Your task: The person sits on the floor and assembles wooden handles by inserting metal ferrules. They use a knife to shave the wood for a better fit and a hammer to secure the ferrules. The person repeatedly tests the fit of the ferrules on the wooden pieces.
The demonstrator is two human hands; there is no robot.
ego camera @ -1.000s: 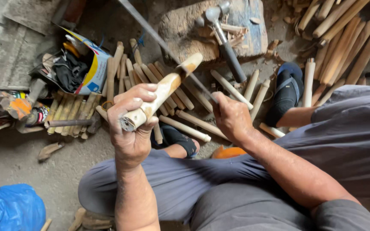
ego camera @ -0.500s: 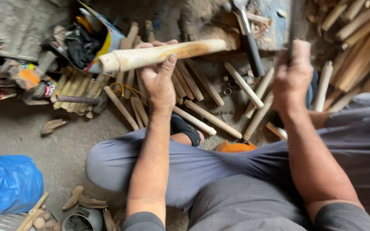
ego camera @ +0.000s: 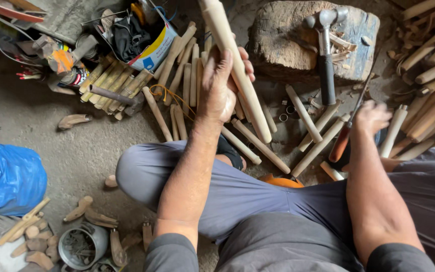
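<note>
A person sits cross-legged on a dusty grey floor [ego camera: 76,151], seen from above by a camera on their head. The left hand [ego camera: 222,83] is raised in front of the body with fingers and thumb wrapped around a long, pale, rounded wooden stick [ego camera: 235,65], which slants from the top edge of the view down to the right, its lower end reaching past the hand. The stick's upper end is cut off by the frame. The right hand [ego camera: 371,117] is off to the right, well apart from the stick, and is blurred; it appears closed on a thin tool with a reddish-brown wooden handle [ego camera: 339,143] and a narrow dark blade running up and to the right, though the exact grip is hard to make out. Beyond the hands stands a worn wooden chopping block [ego camera: 288,40] with a metal hammer [ego camera: 325,55] lying across it. Many similar pale wooden sticks [ego camera: 187,75] lie scattered and heaped on the floor around the block. At lower left are a crumpled blue plastic bag [ego camera: 6,176] and a small round metal tin [ego camera: 81,247], whose contents are too small to tell.
</note>
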